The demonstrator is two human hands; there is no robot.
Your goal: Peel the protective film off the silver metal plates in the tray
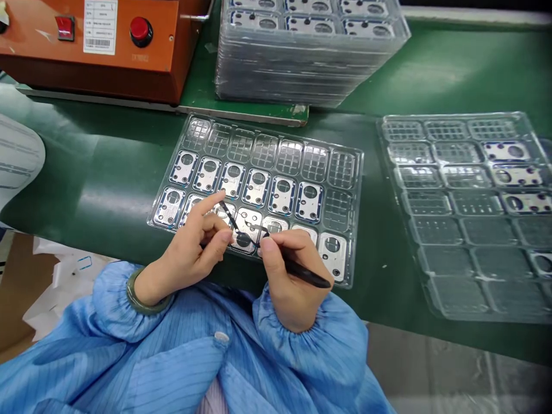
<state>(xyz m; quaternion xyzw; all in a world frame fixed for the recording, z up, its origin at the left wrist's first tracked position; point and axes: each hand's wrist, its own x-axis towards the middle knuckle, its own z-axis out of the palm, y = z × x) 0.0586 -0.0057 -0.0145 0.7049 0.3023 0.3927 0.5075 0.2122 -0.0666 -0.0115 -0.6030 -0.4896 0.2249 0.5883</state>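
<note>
My left hand (196,247) is closed, its thumb and bent fingers at the left edge of a small silver metal plate (248,218) with a round hole at its lower end. Its index finger stretches forward beside a thin black strip (228,214). In my right hand (295,261) is a slim black pen-like tool (308,273), its thin dark end over the plate. Whether the strip belongs to the tool I cannot tell. Both hands are above the front row of a clear plastic tray (357,213), where several blue-edged silver plates (257,187) sit in pockets.
A second clear tray (474,287), holding a few plates along its right side, lies to the right. Behind stands a tall stack of filled trays (293,69). An orange machine box (121,63) with a red knob is at the back left. A white roll (19,155) stands at the left edge.
</note>
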